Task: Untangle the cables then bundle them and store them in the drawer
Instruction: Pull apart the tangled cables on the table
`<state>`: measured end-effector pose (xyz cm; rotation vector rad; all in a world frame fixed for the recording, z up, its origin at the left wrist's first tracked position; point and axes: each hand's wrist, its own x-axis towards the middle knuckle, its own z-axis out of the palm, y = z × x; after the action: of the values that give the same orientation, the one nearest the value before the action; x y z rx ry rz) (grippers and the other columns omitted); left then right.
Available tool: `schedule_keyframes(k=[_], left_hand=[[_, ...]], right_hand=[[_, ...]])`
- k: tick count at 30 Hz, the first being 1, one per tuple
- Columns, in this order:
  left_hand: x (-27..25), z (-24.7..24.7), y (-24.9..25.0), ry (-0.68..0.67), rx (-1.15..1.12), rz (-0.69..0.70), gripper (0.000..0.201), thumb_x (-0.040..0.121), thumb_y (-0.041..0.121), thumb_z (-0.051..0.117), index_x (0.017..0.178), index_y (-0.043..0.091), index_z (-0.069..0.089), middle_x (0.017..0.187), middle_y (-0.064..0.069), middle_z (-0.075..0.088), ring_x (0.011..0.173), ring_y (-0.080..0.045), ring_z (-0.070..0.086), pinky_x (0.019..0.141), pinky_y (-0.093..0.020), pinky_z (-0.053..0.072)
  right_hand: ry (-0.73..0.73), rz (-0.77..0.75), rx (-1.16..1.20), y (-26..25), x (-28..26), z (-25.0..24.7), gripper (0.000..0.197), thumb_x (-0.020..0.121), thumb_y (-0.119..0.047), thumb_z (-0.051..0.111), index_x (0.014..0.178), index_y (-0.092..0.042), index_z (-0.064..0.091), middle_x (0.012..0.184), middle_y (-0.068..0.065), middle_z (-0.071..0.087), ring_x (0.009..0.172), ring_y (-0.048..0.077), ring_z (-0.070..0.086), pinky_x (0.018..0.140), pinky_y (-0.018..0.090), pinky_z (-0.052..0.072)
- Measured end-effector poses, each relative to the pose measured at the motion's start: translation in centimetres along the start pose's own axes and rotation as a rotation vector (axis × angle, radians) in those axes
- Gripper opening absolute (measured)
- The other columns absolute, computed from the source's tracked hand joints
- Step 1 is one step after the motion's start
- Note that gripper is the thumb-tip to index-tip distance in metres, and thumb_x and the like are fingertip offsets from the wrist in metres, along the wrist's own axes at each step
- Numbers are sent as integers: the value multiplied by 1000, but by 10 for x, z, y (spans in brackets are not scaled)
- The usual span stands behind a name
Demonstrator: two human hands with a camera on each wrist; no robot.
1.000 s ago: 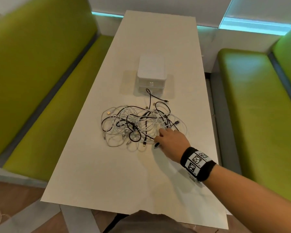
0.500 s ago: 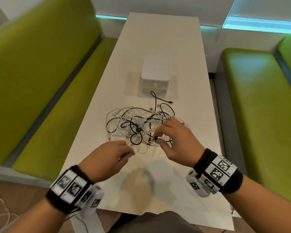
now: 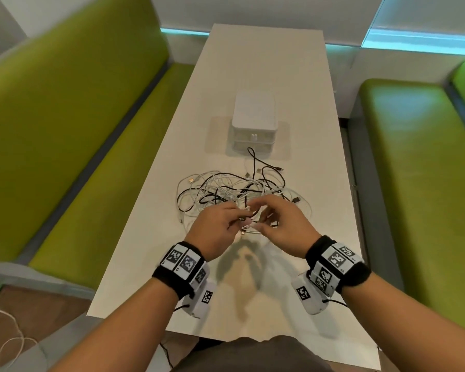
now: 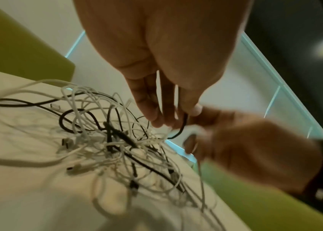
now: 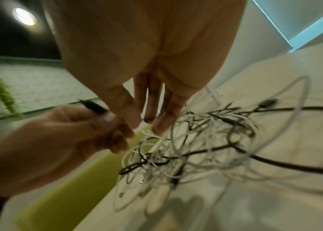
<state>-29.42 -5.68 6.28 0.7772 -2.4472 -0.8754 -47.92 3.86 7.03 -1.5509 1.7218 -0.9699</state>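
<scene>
A tangle of black and white cables [image 3: 234, 189] lies mid-table, just in front of a small white drawer unit [image 3: 254, 122] whose drawers are closed. Both hands hover over the tangle's near edge, fingertips almost meeting. My left hand [image 3: 238, 220] pinches a black cable [image 4: 184, 125] near its plug [image 5: 93, 106]. My right hand [image 3: 258, 216] has its fingers curled around a white cable loop [image 4: 191, 132] beside it. The wrist views are blurred, so I cannot make out which strands cross.
The long white table [image 3: 253, 63] runs away from me, with green benches on the left [image 3: 91, 170] and right [image 3: 414, 170]. A loose white cable [image 3: 8, 339] lies on the floor at the lower left. One black cable end [image 3: 279, 169] trails toward the drawer unit.
One second ago only my right hand touched the tangle. My left hand has since come in from the near left and met it, and both now hold strands above the pile.
</scene>
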Motion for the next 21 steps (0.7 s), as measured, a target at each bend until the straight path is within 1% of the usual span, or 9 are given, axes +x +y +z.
schedule_keyframes(k=[2, 4, 6, 9, 12, 14, 17, 19, 21], left_hand=[[0, -5, 8, 49, -89, 20, 17, 93, 23, 70, 106, 18, 79, 97, 6, 70, 87, -5, 62, 81, -26, 51], [4, -9, 20, 102, -183, 65, 13, 94, 18, 69, 103, 15, 78, 106, 7, 71, 100, -8, 66, 89, -24, 51], [10, -14, 33, 109, -323, -4, 14, 97, 19, 63, 103, 15, 76, 104, 7, 75, 102, -13, 69, 91, -28, 53], [17, -9, 35, 75, -421, -99, 20, 101, 23, 55, 93, 18, 72, 87, 3, 75, 89, -15, 70, 89, -38, 54], [19, 4, 26, 66, -525, -188, 24, 102, 28, 49, 86, 23, 66, 64, 1, 60, 65, -21, 61, 78, -47, 55], [20, 8, 26, 114, -639, -273, 25, 104, 27, 47, 87, 20, 65, 58, 1, 46, 55, -17, 48, 70, -42, 51], [22, 6, 32, 156, -750, -340, 27, 102, 29, 46, 92, 11, 62, 56, 8, 37, 51, -14, 39, 60, -35, 44], [26, 4, 33, 119, -665, -327, 29, 101, 33, 45, 92, 12, 63, 55, 12, 38, 50, -13, 37, 54, -31, 38], [30, -1, 29, 46, -385, -296, 31, 101, 39, 45, 86, 19, 62, 57, 12, 47, 54, -15, 43, 58, -33, 41]], right_hand=[[-145, -1, -137, 11, 1, 3, 43, 89, -14, 73, 124, -37, 66, 120, -16, 63, 82, 5, 64, 77, 19, 52], [-175, 7, -132, 12, 4, 2, 31, 97, -23, 68, 127, -31, 69, 108, -17, 66, 80, -7, 61, 75, 12, 46], [-119, 59, -58, 14, 9, -3, 26, 101, -32, 62, 126, -31, 71, 104, -18, 69, 77, -13, 60, 75, 11, 46], [-105, 105, -87, 19, 15, -9, 21, 100, -33, 62, 117, -33, 74, 114, -15, 71, 78, -11, 60, 82, 25, 53], [-112, 90, -116, 24, 13, -11, 14, 93, -27, 72, 105, -32, 79, 100, -14, 71, 79, -10, 59, 74, 15, 41], [-97, 102, -187, 22, 14, -12, 13, 90, -41, 74, 98, -31, 78, 92, -14, 69, 80, -3, 60, 71, 22, 43], [-182, 106, -378, 19, 15, -6, 36, 92, -62, 60, 100, -28, 72, 96, -9, 65, 86, 11, 60, 74, 35, 49], [-222, 115, -370, 16, 17, -3, 37, 95, -59, 57, 106, -26, 70, 100, -7, 64, 90, 14, 60, 78, 36, 49], [-196, 119, -356, 17, 20, -3, 32, 96, -53, 60, 105, -24, 72, 100, -7, 65, 92, 15, 61, 81, 37, 49]])
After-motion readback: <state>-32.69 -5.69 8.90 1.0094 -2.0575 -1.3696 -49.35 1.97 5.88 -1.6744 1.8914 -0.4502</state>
